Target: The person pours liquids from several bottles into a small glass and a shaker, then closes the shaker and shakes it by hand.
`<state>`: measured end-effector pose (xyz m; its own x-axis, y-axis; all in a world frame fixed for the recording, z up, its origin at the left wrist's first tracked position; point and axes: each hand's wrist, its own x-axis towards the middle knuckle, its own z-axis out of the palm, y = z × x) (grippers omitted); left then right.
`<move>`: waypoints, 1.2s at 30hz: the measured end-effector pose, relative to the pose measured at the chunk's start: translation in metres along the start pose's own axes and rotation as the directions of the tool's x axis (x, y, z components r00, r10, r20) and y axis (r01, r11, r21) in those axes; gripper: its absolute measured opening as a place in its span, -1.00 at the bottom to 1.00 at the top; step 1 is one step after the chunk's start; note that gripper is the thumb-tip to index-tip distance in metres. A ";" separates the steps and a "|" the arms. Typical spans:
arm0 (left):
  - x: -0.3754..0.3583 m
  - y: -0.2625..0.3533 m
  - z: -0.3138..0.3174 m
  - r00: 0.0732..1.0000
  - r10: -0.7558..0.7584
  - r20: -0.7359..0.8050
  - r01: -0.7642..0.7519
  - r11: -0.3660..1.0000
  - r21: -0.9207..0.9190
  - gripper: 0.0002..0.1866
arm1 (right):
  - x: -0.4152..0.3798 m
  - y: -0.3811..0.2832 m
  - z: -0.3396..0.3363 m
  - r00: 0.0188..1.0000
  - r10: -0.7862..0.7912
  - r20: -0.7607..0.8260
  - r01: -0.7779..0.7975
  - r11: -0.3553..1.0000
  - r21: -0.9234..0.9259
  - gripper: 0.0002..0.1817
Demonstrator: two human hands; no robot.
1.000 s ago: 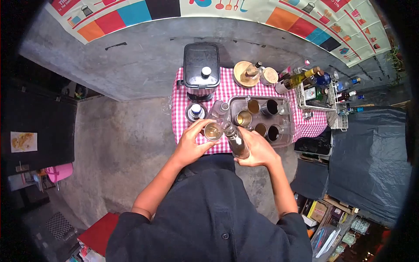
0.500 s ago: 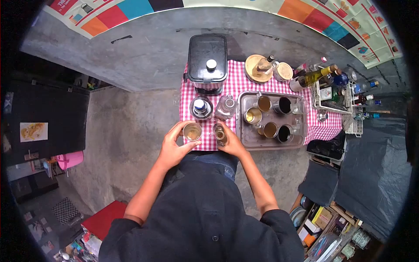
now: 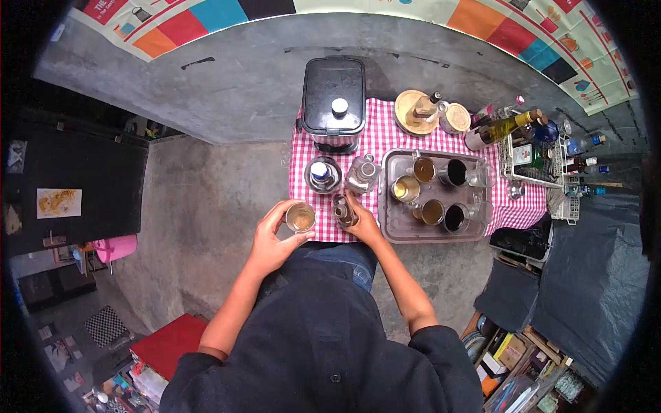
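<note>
My left hand point(image 3: 267, 241) is wrapped round a clear glass point(image 3: 301, 217) with a little pale brown liquid in it, near the table's front edge. To its right, my right hand point(image 3: 365, 224) grips a small dark glass bottle point(image 3: 342, 210) by its right side. The bottle and the glass are apart. Just behind them stand a round clear bottle with a blue and white top point(image 3: 322, 175) and a squarish clear glass bottle point(image 3: 361, 175).
A brown tray point(image 3: 441, 235) with several cups of drinks sits at right. At the back are a black lidded appliance point(image 3: 335, 93) and a wooden plate point(image 3: 407, 122) with a bottle. A white basket point(image 3: 508, 162) of bottles stands far right. The checked tablecloth point(image 3: 300, 155) lies beneath.
The view has shifted slightly. My right hand has moved the small bottle a little left and away from my body. The glass in my left hand has come slightly closer to me.
</note>
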<state>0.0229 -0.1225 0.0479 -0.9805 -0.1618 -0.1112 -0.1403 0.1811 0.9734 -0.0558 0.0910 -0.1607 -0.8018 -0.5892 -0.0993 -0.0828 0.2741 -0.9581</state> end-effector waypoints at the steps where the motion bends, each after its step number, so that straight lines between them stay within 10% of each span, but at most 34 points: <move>1: 0.000 0.001 0.000 1.000 -0.001 -0.005 0.001 1.000 -0.004 -0.43 | -0.002 0.001 0.000 1.000 -0.005 -0.010 0.005 1.000 -0.004 -0.02; 10: 0.006 0.005 0.004 1.000 -0.007 0.019 0.007 1.000 -0.015 -0.43 | -0.012 -0.001 -0.016 0.986 0.166 0.008 -0.167 0.984 0.060 0.06; 12: 0.007 0.002 0.003 0.999 -0.003 0.039 0.004 1.000 -0.024 -0.42 | -0.011 -0.006 -0.024 0.998 0.052 0.026 -0.045 0.971 -0.235 -0.03; 17: 0.010 0.004 0.005 0.997 0.018 0.075 -0.015 0.999 -0.039 -0.40 | -0.012 0.018 -0.021 0.992 0.113 -0.056 -0.123 0.960 -0.252 -0.37; 36: 0.019 0.018 0.047 0.978 0.175 0.114 -0.174 0.985 -0.021 -0.42 | -0.063 -0.118 -0.155 0.976 0.216 -0.033 -0.200 0.819 -0.537 -0.16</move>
<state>-0.0051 -0.0767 0.0542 -0.9991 -0.0164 0.0392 0.0355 0.1861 0.9819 -0.0869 0.2139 0.0005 -0.8201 -0.4904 -0.2949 -0.2257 0.7508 -0.6208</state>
